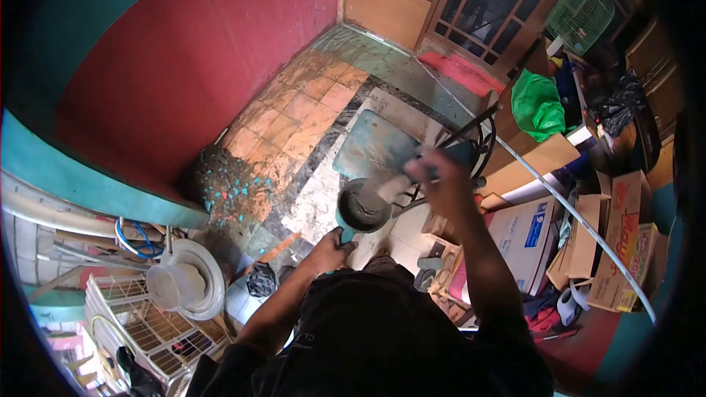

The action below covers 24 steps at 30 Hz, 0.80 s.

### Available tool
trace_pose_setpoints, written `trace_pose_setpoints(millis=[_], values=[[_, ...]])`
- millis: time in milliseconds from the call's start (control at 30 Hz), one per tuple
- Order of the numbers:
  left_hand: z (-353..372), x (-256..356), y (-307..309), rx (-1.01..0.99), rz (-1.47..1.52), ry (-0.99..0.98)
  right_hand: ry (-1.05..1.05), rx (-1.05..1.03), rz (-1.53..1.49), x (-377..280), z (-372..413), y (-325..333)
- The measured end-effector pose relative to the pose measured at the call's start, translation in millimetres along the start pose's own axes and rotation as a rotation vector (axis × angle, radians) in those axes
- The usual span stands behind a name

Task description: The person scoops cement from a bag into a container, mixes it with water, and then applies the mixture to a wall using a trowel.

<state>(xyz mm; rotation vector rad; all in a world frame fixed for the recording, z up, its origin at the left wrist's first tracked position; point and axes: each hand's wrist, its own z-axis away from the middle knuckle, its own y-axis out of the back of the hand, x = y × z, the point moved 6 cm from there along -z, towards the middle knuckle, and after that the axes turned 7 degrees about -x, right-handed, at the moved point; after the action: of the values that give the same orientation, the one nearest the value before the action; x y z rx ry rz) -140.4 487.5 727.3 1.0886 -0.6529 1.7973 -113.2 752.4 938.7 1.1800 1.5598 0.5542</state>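
Note:
Below the middle of the view, my left hand (331, 251) is closed round the handle of a round dark scoop (363, 206) with grey, wet-looking material inside. Blurred by motion, my right hand (434, 169) is held to the right of the scoop, its fingers closed on a tool whose pale, smeared blade (395, 188) is over the scoop's right edge. Just beyond both hands is a worn blue-green seat or board (375, 144) with smudges of grey on it.
Teal chips (228, 191) lie on the dirty tiles by the red wall (184, 59). Cardboard boxes (618, 242), a green bag (538, 105) and a long pipe (548, 185) are at right. A white rack (140, 316) and basins (193, 279) stand at left.

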Motion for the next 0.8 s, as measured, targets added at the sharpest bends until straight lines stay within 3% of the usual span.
trace_pose_setpoints(millis=[100, 200, 233, 267, 300, 333, 367, 400, 433, 500, 533, 633, 700, 733, 800], values=[[1, 11, 4, 0.058, 0.102, 0.022, -0.353, 0.371, -0.368, 82, 13, 66], [-4, 7, 7, 0.109, 0.160, 0.066, -0.454, 0.556, -0.237, 192, 62, 91], [-2, 7, 9, 0.144, 0.185, 0.086, -0.583, 0.457, -0.130, 234, 82, 89], [-4, 0, 12, 0.169, 0.183, 0.068, -0.760, 0.487, -0.345, 308, 116, 66], [-7, -5, 17, 0.205, 0.183, 0.046, -0.804, 0.560, -0.339, 372, 144, 48], [-6, -3, 21, 0.257, 0.141, 0.080, -0.907, 0.399, -0.878, 411, 155, 23], [-14, -32, 27, 0.324, 0.074, 0.077, -1.045, 0.343, -1.039, 397, 149, 11], [-12, -25, 29, 0.362, 0.081, 0.093, -1.236, 0.306, -1.091, 434, 167, -12], [-8, -16, 29, 0.398, 0.085, 0.113, -1.286, 0.393, -1.099, 413, 155, -14], [-4, -13, 30, 0.464, 0.134, 0.143, -1.299, 0.382, -1.161, 411, 132, -29], [-1, -2, 32, 0.533, 0.049, 0.088, -1.226, 0.334, -1.179, 421, 115, -38], [-3, -10, 33, 0.607, 0.221, 0.089, -1.004, 0.147, -1.038, 459, 77, -56], [-2, 1, 31, 0.688, 0.255, 0.129, -0.946, 0.066, -0.734, 552, 78, -95], [-5, -3, 28, 0.722, 0.306, 0.135, -0.664, 0.111, -0.480, 600, 84, -109], [-6, 1, 22, 0.807, 0.418, 0.116, -0.747, -0.055, -0.055, 590, 65, -99]])
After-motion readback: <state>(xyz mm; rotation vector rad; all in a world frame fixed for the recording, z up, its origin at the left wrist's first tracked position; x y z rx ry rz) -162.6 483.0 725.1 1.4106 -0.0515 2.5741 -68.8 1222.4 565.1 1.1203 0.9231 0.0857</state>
